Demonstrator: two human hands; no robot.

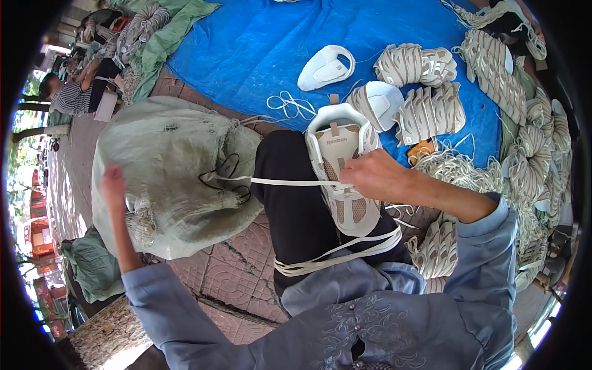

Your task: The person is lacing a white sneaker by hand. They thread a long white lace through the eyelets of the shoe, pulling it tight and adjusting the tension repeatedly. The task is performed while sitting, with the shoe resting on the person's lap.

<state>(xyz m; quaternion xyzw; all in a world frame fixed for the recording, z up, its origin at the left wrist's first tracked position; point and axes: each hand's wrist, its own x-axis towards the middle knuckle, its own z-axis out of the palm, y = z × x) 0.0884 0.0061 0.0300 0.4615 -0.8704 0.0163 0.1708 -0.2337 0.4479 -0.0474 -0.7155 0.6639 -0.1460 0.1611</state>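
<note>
A beige and white shoe upper (364, 139) lies across my lap, its opening pointing away from me. Over its front part my right hand (377, 175) is closed, fingers pinched on a white shoelace (290, 182) at the eyelets. From there the lace runs taut to the left, over my dark trouser leg and across a pale sack, where its far end is hard to make out. Out to the left, my left hand (113, 183) is raised beside the sack, slightly blurred and closed like a fist; what it holds cannot be made out. More white laces (336, 256) loop around my thighs.
The large pale sack (166, 148) stands to my left. A blue tarp (246, 49) ahead bears loose and stacked shoe uppers (430, 114) and a heap of white laces (456, 169). Bundled uppers line the right side. Another person (77, 92) sits at the far left.
</note>
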